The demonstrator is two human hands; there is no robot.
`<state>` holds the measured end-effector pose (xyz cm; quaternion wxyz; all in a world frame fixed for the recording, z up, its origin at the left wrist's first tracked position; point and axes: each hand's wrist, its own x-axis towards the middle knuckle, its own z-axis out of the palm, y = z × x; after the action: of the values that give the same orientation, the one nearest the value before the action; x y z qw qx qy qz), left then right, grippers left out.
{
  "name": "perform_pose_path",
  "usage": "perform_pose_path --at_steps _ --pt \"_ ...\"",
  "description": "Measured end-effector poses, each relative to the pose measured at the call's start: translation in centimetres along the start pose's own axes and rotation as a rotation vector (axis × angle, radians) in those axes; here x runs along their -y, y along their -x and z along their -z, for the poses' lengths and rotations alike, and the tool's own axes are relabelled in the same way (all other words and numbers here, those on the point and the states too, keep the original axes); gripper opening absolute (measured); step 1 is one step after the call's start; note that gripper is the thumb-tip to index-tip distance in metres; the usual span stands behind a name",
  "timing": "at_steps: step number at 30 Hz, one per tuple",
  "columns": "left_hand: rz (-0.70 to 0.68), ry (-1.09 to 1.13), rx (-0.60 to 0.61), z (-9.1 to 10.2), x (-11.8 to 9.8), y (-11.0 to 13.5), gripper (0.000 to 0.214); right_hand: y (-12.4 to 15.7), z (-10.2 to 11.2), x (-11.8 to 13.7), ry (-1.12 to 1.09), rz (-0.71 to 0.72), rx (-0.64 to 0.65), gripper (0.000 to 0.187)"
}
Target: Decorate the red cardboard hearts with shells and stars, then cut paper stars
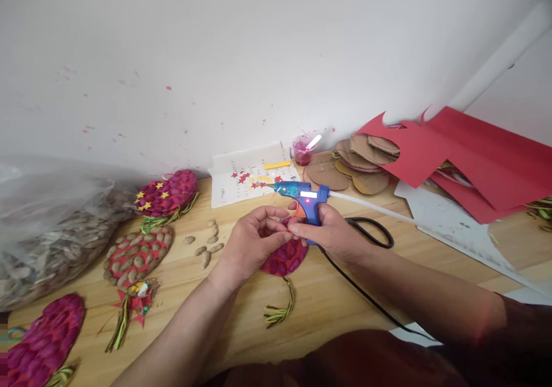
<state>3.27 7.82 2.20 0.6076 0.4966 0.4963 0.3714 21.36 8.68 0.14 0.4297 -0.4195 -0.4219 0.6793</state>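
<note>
Now, one blue glue gun (308, 194) near one magenta disc (282, 263); nozzle (269, 186) pointing left, long axis crosswise; right hand (334, 234) grips it; left hand (254, 237) curled, whether gripping anything I can't tell.

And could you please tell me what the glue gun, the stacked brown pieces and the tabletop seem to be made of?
Glue gun: probably hard plastic, smooth and blue, judging by its moulded shape and sheen.
Stacked brown pieces: likely cardboard, matte, given their flat tan faces and cut edges.
Tabletop: wood or wood-look laminate; grain streaks show, but the look leaves it open.
</note>
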Motion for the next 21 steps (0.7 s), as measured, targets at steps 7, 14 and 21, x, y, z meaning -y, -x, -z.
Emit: perform_pose_path --at_steps 7,14,21 --pt "0.013 0.044 -0.008 0.5 0.2 0.2 0.041 0.1 -0.3 0.2 0.020 -0.004 0.016 0.036" --pt "0.086 -0.009 -0.010 1.3 0.5 0.4 0.030 0.0 -0.4 0.1 0.005 0.015 -0.062 0.040" --pt "0.147 -0.014 0.030 0.9 0.5 0.3 0.028 0.0 -0.6 -0.2 0.023 0.010 -0.037 0.037"
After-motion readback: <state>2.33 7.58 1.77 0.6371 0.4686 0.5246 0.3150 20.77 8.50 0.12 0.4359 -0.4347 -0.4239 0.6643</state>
